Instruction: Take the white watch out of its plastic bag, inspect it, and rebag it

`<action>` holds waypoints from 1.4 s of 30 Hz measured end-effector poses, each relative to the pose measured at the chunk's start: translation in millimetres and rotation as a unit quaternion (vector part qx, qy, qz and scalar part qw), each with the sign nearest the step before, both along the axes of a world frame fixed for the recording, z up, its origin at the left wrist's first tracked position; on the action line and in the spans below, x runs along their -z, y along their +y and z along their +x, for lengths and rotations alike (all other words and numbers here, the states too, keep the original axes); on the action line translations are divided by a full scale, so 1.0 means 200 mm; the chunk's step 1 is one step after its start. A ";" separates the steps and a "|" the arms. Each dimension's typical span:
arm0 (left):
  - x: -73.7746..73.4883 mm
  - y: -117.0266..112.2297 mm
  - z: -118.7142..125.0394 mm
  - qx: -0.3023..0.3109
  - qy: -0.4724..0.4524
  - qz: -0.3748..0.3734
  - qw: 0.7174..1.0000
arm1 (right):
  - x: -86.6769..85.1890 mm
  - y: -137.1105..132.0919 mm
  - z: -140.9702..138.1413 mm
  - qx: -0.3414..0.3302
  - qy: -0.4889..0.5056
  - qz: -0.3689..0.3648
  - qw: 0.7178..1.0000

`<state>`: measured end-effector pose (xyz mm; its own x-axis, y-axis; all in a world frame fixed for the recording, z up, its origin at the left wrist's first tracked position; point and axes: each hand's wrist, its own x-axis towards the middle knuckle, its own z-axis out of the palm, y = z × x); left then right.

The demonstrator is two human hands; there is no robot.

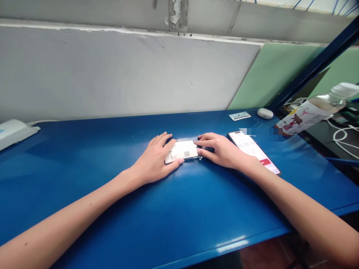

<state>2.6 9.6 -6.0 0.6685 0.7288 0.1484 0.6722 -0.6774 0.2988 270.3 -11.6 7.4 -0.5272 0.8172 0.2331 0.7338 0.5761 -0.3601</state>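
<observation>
A small flat packet with a white, printed face and a square code (181, 150) lies on the blue table in front of me. Its edge looks dark, and shiny clear plastic shows at its right end. My left hand (161, 155) holds the left end, thumb along the near edge and index finger over the far side; its other fingers are stretched out on the table. At the right end, my right hand (220, 149) has its thumb and fingers closed around the dark, plastic-covered part. The fingers partly hide what lies there.
Right of my right hand lies a phone (252, 147) showing a timer. Behind it are a card (239, 116) and a white earbud case (265, 113). A drink bottle (314, 112) leans at the right, near white cables (343, 136). A white device (17, 132) sits far left.
</observation>
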 end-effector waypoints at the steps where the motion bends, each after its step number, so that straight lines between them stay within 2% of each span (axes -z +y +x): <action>1: 0.00 0.00 0.00 0.001 -0.003 0.000 1.000 | 0.00 0.00 0.00 -0.007 0.005 0.003 1.000; 6: 0.00 0.01 -0.01 0.001 -0.029 -0.012 1.000 | 0.02 0.01 0.00 -0.015 0.030 0.008 0.999; 15: 0.01 0.02 -0.01 0.011 -0.026 -0.002 1.000 | 0.04 -0.02 -0.05 0.013 0.065 -0.011 0.998; 25: 0.01 -0.01 0.01 -0.012 -0.024 0.023 0.999 | 0.00 0.01 0.00 -0.004 -0.011 0.031 0.999; 37: -0.01 -0.01 0.01 -0.026 -0.013 0.021 0.999 | -0.05 0.04 0.09 0.001 -0.048 0.005 0.999; 42: 0.01 0.00 0.01 -0.018 -0.008 0.017 1.000 | -0.08 0.04 0.12 0.016 -0.055 -0.034 0.998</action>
<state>4.4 9.2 -7.3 0.6395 0.7464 0.1844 0.6910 -0.6631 0.2877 293.4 -4.0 23.8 -0.5191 0.8465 0.1184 0.7893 0.5279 -0.3137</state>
